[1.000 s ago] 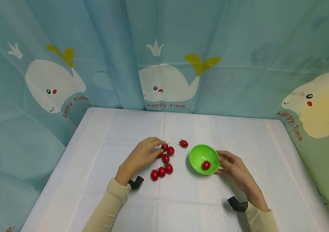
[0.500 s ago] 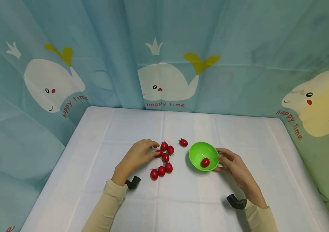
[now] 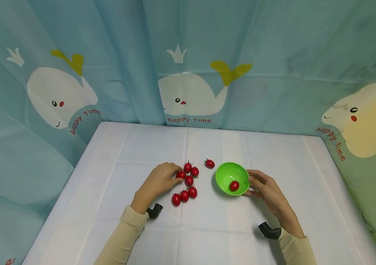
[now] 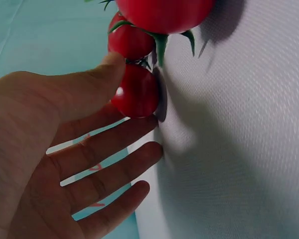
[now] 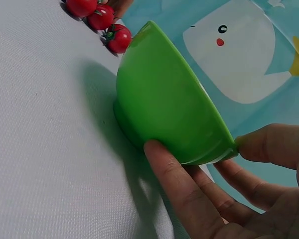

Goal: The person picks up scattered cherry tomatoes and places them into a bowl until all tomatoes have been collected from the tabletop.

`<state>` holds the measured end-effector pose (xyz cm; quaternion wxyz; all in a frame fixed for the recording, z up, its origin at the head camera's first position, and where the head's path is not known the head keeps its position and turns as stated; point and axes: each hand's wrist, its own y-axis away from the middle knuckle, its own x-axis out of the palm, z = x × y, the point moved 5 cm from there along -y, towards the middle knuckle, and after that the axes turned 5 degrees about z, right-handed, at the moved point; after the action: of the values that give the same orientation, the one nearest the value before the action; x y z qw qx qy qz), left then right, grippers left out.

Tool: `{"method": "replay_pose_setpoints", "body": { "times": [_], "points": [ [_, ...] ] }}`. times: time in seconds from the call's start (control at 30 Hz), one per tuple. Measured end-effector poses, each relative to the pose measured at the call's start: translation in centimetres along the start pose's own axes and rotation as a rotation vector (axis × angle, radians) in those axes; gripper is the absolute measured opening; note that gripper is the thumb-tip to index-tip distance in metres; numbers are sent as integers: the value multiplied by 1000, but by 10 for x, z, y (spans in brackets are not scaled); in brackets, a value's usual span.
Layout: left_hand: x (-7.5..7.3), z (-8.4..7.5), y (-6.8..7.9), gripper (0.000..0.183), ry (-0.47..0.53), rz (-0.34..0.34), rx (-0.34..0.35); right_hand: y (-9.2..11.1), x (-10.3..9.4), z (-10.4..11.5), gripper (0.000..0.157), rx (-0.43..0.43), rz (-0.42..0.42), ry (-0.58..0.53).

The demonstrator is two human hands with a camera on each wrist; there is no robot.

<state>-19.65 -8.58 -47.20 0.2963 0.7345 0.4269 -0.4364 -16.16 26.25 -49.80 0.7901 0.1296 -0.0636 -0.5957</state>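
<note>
A group of red cherry tomatoes (image 3: 189, 180) with green stems lies on the white cloth. My left hand (image 3: 160, 180) has its thumb and index finger at the leftmost cherry tomato (image 3: 181, 175) of the upper cluster, pinching it. In the left wrist view, that tomato (image 4: 135, 92) sits between thumb and index finger, while the other fingers spread behind it. My right hand (image 3: 269, 189) holds the right side of a green bowl (image 3: 225, 176), thumb at the rim (image 5: 236, 144) and fingers against the outer wall. One cherry tomato (image 3: 234, 186) lies inside the bowl.
A single cherry tomato (image 3: 209, 163) lies apart, between the cluster and the bowl. Three more tomatoes (image 3: 184, 195) form a row nearer the front. A blue curtain (image 3: 121, 66) with whale prints hangs behind the table (image 3: 134, 140).
My left hand has drawn back slightly from the upper tomatoes and closed its thumb and index finger on the leftmost one. The bowl, held by my right hand, has shifted slightly.
</note>
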Motion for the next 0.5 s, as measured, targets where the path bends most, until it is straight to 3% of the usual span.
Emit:
{"method": "replay_pose_setpoints", "body": {
  "times": [0.5],
  "points": [
    [-4,0,1,27,-5,-8,-20,0,0,-1,54,-3,3,-6]
  ]
}}
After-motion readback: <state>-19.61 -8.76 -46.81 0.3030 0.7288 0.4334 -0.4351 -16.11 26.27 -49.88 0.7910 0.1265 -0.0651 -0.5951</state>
